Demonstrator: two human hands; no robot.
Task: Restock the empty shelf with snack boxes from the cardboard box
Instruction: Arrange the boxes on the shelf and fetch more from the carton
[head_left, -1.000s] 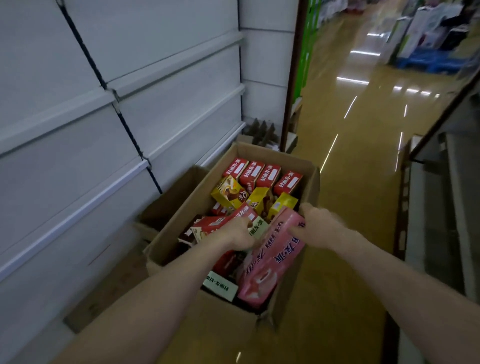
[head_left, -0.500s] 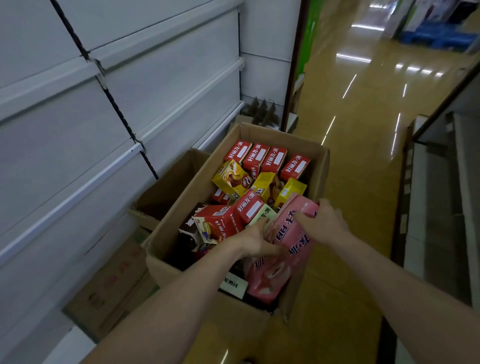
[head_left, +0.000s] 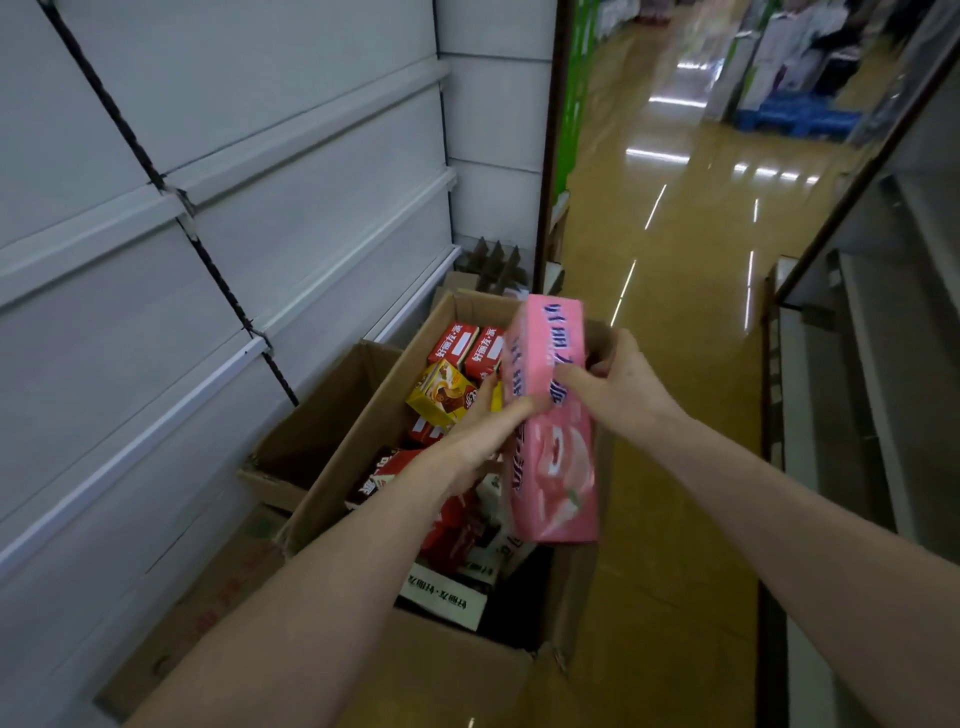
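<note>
1. Holding a pink snack box (head_left: 558, 467) upright over the right side of the cardboard box (head_left: 358, 447), both hands have it raised above the other packs (its long side runs near to far in the view).
2. The left hand (head_left: 478, 441) grips its left edge, thumb on the printed face.
3. The right hand (head_left: 623, 387) pinches its right edge, fingers curled behind.
4. Red boxes (head_left: 454, 343) stand at the far end, with a tilted yellow box (head_left: 441, 397) just nearer.
5. The bare white shelf (head_left: 311, 218) runs along the left, beside a second carton (head_left: 322, 415).

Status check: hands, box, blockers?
Left hand, right hand both gripping tall pink snack box. Box held above brown cardboard box. Nothing visible blocking white shelf.
</note>
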